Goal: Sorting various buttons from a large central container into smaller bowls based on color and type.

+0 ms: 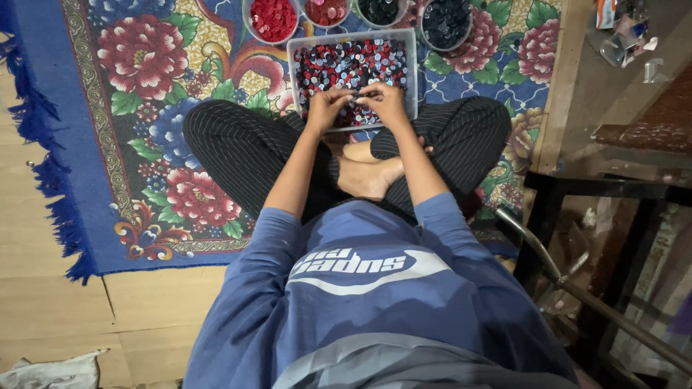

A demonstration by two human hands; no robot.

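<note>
Person: sits cross-legged on a flowery rug on the floor, in a blue shirt and dark striped pants, feet bare.
Left hand: rests over the near part of the clear tray. The fingers are curled in and pinched close together at the tips. They seem to hold something tiny, but I cannot tell what.
Right hand: just beside the left hand, almost touching it. Its fingers are bent and narrow too, tips down among the buttons.
Buttons: lots of small round ones, red, black, blue and white, all mixed up in the tray.
Tray: a see-through box on the rug, right in front of the knees.
Bowls: four round ones in a row behind the tray. One holds red buttons, the next holds dark red ones, the last two hold dark ones.
Side: a dark metal frame stands to the right.
</note>
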